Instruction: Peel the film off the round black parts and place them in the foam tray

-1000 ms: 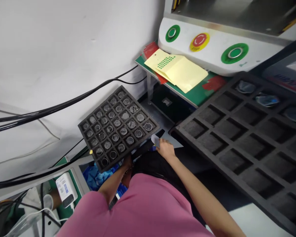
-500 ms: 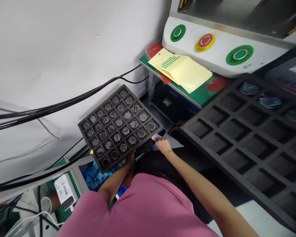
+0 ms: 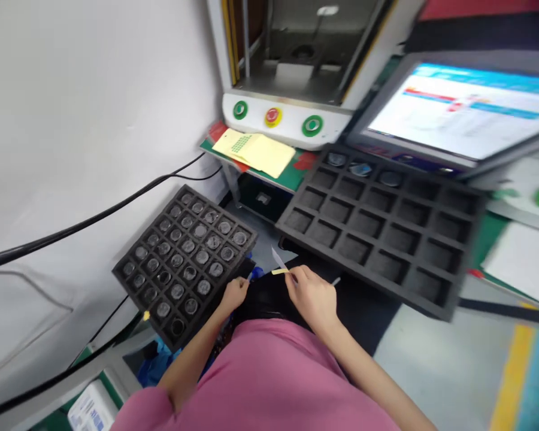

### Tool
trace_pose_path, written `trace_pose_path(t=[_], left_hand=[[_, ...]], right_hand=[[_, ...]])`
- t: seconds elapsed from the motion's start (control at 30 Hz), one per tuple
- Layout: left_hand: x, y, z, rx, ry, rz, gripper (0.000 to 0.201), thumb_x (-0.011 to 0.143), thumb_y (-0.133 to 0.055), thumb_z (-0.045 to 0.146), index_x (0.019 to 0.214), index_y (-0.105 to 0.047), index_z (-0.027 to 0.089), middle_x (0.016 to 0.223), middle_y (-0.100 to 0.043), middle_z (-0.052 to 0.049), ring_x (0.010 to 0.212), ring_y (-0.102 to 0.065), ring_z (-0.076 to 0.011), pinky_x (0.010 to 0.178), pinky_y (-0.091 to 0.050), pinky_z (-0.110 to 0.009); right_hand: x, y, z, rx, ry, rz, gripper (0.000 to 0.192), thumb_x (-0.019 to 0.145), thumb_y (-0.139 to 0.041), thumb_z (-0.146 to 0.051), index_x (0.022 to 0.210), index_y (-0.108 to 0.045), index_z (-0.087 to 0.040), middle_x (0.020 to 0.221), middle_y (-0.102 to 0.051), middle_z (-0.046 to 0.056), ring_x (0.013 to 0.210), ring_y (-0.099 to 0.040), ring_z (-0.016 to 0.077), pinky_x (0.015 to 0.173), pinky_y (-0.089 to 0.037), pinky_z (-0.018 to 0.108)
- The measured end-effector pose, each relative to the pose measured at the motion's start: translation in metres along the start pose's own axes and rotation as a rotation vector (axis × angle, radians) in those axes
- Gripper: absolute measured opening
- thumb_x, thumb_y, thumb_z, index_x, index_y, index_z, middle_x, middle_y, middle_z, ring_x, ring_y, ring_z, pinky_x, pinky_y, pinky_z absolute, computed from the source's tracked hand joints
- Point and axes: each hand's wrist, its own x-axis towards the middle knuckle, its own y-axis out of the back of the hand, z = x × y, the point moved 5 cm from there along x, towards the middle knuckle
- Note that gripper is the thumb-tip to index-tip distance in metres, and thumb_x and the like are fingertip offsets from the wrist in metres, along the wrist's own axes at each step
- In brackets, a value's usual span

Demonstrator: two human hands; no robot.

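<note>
From my remote seat I take the black disc tray (image 3: 251,237) as my landmark: its small square pockets hold round, coin-like discs (image 3: 202,257), and it sits at an angle near the pale wall (image 3: 117,108). My right hand (image 3: 312,296) is to the right of the disc tray and apart from it, thumb and fingers pinching a thin white slip (image 3: 277,259), with a narrow yellowish strip (image 3: 279,272) showing beside it. My left hand (image 3: 236,293) is just beside the disc tray's right edge, fingers curled inward; I cannot tell whether it grips anything. Farther right of the disc tray I see a larger-pocketed tray (image 3: 362,271), with shiny pieces (image 3: 360,169) in its back row. Beyond the disc tray, to its upper right, a yellow sheet (image 3: 269,154) lies on a green-topped table (image 3: 289,181), before a white control panel (image 3: 291,127). A lit screen (image 3: 449,114) stands well to the right of the disc tray, and black cables (image 3: 27,247) run past its left side
</note>
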Motion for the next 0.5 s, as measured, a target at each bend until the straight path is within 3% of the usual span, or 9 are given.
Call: trace_pose_path(t=[0.13,0.27,0.5], left_hand=[[-0.012,-0.031,0.074,-0.153,-0.171,-0.264,0.043,0.100,-0.035,0.039,0.093,-0.068,0.014,0.096,-0.073,-0.009,0.092,-0.070,-0.0179,0.090,-0.055,-0.034],[-0.030,-0.060,0.138,-0.198,-0.296,-0.407,0.028,0.079,-0.067,0.041,0.090,-0.070,0.015,0.088,-0.076,-0.008,0.085,-0.072,-0.0216,0.079,-0.057,-0.030],[-0.034,-0.085,0.186,-0.101,-0.404,-0.427,0.024,0.072,-0.070,0.038,0.073,-0.075,0.014,0.072,-0.076,-0.007,0.070,-0.072,-0.0215,0.066,-0.057,-0.028]], right_hand=[[-0.028,0.015,0.012,0.070,-0.151,0.229,0.017,0.096,-0.059,-0.027,0.086,-0.061,-0.013,0.077,-0.061,-0.001,0.063,-0.058,0.0088,0.056,-0.050,0.022],[-0.039,0.025,0.022,0.154,-0.201,0.422,0.018,0.096,-0.058,-0.029,0.088,-0.061,-0.013,0.076,-0.060,-0.002,0.061,-0.057,0.0084,0.055,-0.049,0.021],[-0.057,0.059,0.047,0.390,-0.119,0.677,0.014,0.096,-0.056,-0.028,0.098,-0.062,-0.015,0.081,-0.063,0.001,0.068,-0.061,0.0117,0.062,-0.052,0.025]])
